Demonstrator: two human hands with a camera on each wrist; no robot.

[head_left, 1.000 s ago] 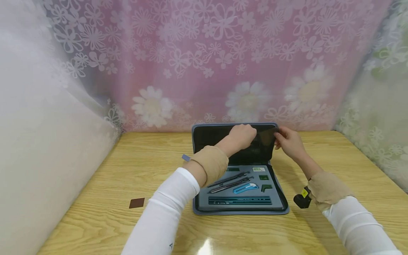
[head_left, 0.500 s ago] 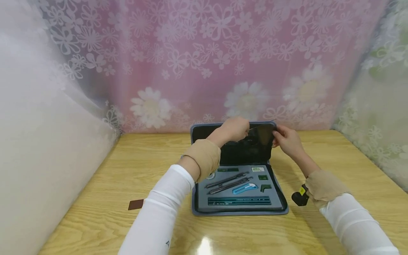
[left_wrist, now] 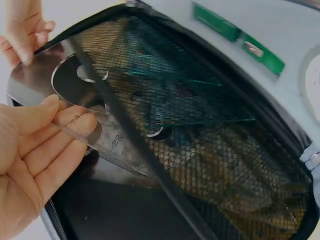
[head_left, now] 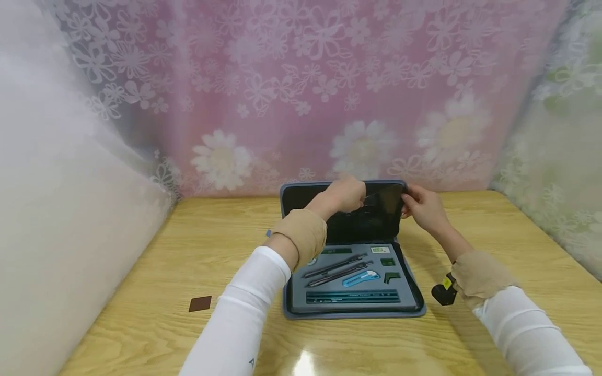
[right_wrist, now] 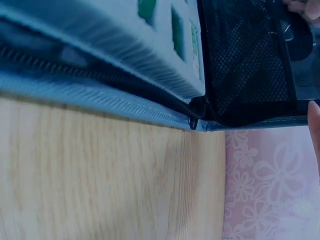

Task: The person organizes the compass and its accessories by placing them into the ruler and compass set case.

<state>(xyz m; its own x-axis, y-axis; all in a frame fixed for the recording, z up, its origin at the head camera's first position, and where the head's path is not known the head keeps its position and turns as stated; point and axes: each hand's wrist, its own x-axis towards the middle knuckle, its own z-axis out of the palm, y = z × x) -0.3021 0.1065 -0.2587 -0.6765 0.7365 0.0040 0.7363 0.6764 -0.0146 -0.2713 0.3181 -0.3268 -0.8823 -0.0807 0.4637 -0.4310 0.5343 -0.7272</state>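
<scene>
A zip case (head_left: 355,315) with a blue edge lies open, its black lid (head_left: 376,224) standing up. In the left wrist view, my left hand (left_wrist: 47,155) pinches a clear plastic drawing template (left_wrist: 110,142) with a printed scale and round cutouts. One part of the template lies under the lid's mesh pocket (left_wrist: 225,170); the rest sticks out of it. My right hand (head_left: 427,211) grips the lid's upper right edge. The grey tray holds two long dark drawing tools (head_left: 338,274), a blue utility knife (head_left: 361,278), dark green pencils (head_left: 352,296) and a white eraser (head_left: 380,249).
A wooden table (head_left: 141,282) carries the case. A small dark brown square (head_left: 199,303) lies to the left. A black object with a yellow label (head_left: 444,291) is by the right wrist. A flowered curtain (head_left: 282,104) hangs behind the table.
My left hand has moved left and slightly up with the template. The template's far end rose above the lid's top edge half a second ago and is lower now. My right hand stays on the lid.
</scene>
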